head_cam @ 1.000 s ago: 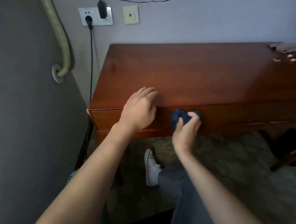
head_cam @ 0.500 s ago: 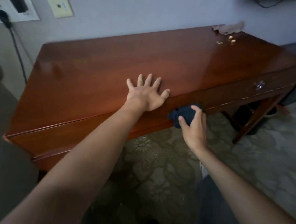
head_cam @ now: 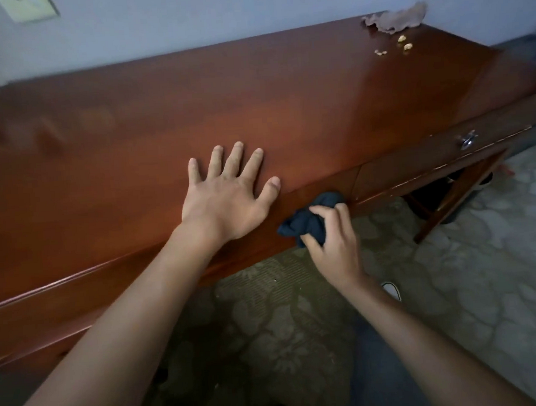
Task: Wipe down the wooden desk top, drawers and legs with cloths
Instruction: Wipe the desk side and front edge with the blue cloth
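The reddish wooden desk fills the upper half of the head view. My left hand rests flat on its top near the front edge, fingers spread. My right hand grips a bunched dark blue cloth and presses it against the drawer front just below that edge. A second drawer with a metal knob lies further right. A brownish cloth lies crumpled at the desk's far right corner, with small pale crumbs beside it.
A desk leg slants down at the right over patterned carpet. A wall switch plate sits on the grey wall at upper left. My trouser leg and the tip of a white shoe show below my right arm.
The view has swung right along the desk and risen above it. My left hand went from the front edge to lying flat on the top. My right hand has kept the cloth on the drawer front.
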Motion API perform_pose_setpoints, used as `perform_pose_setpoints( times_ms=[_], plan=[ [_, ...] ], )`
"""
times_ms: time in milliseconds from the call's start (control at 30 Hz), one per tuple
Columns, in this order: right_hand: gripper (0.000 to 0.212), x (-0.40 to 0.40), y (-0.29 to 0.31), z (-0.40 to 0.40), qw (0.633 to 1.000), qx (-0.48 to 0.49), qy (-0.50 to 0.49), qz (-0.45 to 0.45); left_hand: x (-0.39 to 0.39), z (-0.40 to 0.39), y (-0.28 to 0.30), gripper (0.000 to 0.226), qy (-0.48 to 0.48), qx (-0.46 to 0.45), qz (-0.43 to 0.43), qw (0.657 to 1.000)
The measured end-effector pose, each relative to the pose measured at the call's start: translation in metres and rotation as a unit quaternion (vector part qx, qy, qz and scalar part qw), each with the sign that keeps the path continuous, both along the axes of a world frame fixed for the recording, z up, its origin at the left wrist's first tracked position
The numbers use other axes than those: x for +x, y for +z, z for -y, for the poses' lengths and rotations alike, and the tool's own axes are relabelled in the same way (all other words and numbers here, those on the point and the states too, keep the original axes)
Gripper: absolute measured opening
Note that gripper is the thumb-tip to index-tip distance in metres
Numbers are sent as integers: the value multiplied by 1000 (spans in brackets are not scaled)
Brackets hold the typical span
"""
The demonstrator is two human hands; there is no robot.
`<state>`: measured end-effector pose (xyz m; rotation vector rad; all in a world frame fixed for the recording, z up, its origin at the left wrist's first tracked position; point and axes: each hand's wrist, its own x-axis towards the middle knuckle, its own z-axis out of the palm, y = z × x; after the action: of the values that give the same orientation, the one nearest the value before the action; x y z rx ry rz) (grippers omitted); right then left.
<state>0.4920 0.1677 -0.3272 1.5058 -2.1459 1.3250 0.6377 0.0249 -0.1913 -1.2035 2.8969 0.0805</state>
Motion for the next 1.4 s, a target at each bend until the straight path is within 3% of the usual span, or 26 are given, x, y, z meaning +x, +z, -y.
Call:
perform_pose_setpoints(
  times_ms=[333, 500, 733, 1167, 1300, 1400],
  plan=[
    [45, -58, 18, -6, 996, -7, 29, -80, 0, 0, -2, 81, 19, -15, -5, 1000],
    [38, -76, 25, -14, 997, -15, 60, -43, -2, -3, 2, 82, 41, -1, -7, 999],
    [44, -148, 45, -50, 999, -6, 38, -19, -5, -27, -6, 77, 118, -8, -43, 992],
    [43, -282, 54, -142, 996, 63, 70, -1, -35, -76, -15, 76, 285, -52, -112, 951],
    [34, -295, 59, -133, 990, 25, 114, -77, -65, -87, -11, 62, 329, -84, -102, 935],
    [29, -270, 63, -98, 974, -16, 168, -152, -100, -105, -3, 50, 249, -117, -116, 954]
  ],
)
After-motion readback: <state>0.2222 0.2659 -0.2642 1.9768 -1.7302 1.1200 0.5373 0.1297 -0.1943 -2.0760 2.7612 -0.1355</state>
